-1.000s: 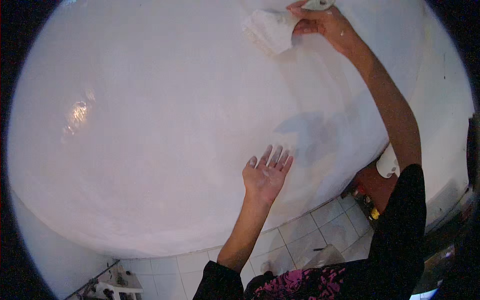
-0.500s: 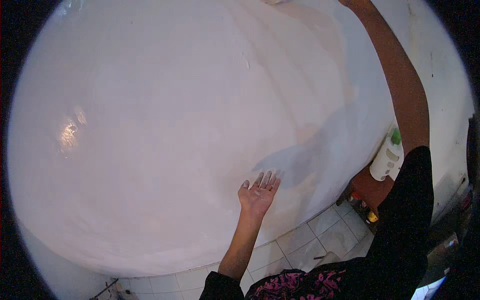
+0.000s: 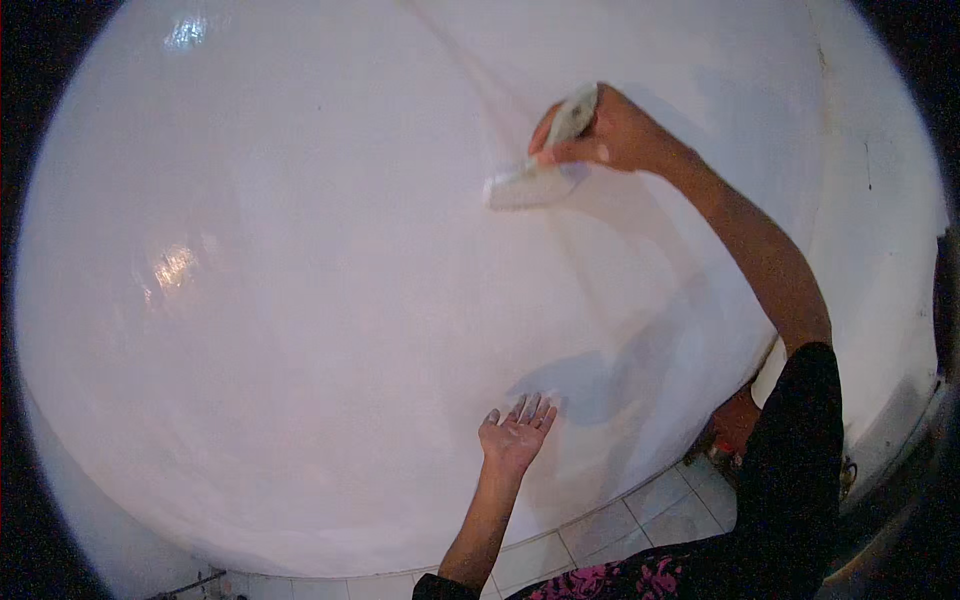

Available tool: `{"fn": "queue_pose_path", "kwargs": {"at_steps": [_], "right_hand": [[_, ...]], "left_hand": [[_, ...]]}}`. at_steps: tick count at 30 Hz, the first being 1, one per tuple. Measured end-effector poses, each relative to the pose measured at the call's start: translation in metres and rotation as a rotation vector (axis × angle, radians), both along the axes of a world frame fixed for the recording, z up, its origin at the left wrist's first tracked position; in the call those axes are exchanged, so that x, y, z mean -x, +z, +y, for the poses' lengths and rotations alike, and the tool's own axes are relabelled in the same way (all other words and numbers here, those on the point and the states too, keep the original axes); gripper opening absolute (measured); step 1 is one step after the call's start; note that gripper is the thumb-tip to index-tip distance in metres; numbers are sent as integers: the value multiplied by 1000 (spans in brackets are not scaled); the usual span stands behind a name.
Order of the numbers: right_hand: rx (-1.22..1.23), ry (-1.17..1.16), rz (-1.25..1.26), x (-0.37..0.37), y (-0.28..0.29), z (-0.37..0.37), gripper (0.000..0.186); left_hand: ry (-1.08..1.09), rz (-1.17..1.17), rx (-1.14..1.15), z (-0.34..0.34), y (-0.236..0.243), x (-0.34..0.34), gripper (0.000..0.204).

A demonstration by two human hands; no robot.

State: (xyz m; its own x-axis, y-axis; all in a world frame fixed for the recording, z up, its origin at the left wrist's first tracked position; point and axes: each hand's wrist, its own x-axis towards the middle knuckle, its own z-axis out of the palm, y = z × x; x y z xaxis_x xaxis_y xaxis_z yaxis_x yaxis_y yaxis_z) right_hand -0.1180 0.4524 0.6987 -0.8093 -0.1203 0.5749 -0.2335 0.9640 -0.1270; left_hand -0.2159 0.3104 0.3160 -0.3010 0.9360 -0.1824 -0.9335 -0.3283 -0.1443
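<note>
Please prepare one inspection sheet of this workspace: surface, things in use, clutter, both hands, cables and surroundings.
Surface: large white wall, with glossy light reflections at the left and a faint pinkish streak above the brush.
Things in use: pale, wide brush, its head toward the wall; contact cannot be confirmed.
Clutter: small objects beside a reddish-brown surface at the right, partly hidden; a thin dark rod at lower left.
Left hand: open, palm up, holding nothing, whitish smears on it.
Right hand: gripping the brush handle.
Cables: nothing seen that is clearly one.
Surroundings: light tiled floor below.
</note>
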Motion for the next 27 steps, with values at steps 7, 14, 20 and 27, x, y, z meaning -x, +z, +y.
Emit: {"fn": "queue_pose_path", "kwargs": {"at_steps": [7,14,20,27], "right_hand": [[-112,-56,289,-6,123,-33,20],[-176,-182,696,-4,194,-59,23],[-325,10,1031,-67,214,-45,20],[-806,-135,1029,-12,163,-1,28]], "left_hand": [[17,-7,-25,-12,23,-12,58],[37,-3,-62,-11,16,-27,58],[81,144,-78,-2,-5,-65,59],[106,158,-98,0,-7,-47,59]]}}
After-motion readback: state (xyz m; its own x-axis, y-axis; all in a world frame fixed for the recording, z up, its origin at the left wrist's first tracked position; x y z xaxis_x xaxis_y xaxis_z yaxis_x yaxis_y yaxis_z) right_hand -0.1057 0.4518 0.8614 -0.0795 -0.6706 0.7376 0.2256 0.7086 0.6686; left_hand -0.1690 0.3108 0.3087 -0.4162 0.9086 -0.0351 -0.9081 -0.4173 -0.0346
